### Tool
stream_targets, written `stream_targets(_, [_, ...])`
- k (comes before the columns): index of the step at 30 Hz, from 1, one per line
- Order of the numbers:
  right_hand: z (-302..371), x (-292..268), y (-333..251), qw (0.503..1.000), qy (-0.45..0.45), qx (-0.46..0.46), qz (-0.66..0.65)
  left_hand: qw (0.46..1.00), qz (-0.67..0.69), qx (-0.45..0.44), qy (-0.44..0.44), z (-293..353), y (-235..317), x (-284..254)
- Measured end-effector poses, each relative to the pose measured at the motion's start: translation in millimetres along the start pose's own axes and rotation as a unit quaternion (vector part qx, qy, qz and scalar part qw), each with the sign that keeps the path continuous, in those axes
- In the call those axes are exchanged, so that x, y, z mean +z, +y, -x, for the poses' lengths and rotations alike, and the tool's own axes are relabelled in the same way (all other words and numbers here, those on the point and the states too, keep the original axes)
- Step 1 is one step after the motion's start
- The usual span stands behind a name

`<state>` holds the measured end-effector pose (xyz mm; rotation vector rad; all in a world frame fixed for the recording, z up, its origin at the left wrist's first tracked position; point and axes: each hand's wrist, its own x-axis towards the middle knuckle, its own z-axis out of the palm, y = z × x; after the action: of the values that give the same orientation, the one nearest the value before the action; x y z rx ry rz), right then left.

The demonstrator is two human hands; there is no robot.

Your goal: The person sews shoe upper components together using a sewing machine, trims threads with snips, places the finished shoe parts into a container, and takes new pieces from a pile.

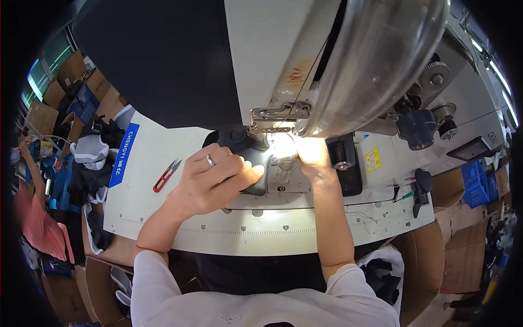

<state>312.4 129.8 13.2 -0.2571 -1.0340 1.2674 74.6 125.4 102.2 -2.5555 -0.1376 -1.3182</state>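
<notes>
A sewing machine head (pixel 272 71) hangs over the pale work table, its lamp glaring at the needle area. My left hand (pixel 212 177), with a ring on one finger, is closed, its curled fingers pressed together over a smooth black piece (pixel 256 182) left of the needle. What those fingers grip, if anything, is hidden. On the other side of the needle, my right hand (pixel 313 155) reaches in under the machine head. Glare and the machine hide its fingertips. Red-handled thread snips (pixel 166 175) lie on the table beyond my left forearm.
The table (pixel 261 240) has a curved front edge with a printed scale. A black machine part (pixel 348 163) stands right of my right wrist. Cardboard boxes (pixel 460 256) and dark and grey pieces (pixel 92 152) surround the table. At far left is another person's pink clothing (pixel 46 229).
</notes>
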Motion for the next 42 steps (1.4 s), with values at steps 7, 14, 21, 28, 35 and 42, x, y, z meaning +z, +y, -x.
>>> stream_targets(7, [-3,11,-4,0.997,-0.001,-0.04,0.07,1.0,0.0,-0.001,-0.005,1,-1,0])
stream_targets(14, [-1,-3,-3,0.999,-0.015,-0.024,0.019,1.0,-0.005,-0.004,-0.02,4,2,-3])
stream_targets(21, [2,-18,20,0.991,0.059,-0.035,0.113,0.999,-0.02,-0.025,-0.02,9,1,3])
stream_targets(28, [7,-28,21,0.986,0.087,-0.04,0.139,0.999,-0.029,-0.041,-0.013,7,-1,10])
stream_targets(35, [11,-14,12,0.99,0.117,-0.027,0.073,0.997,-0.036,-0.043,-0.05,-3,1,-3])
stream_targets(42, [16,75,-18,0.76,0.322,-0.263,0.5,0.986,-0.032,-0.146,-0.07,4,-5,-10])
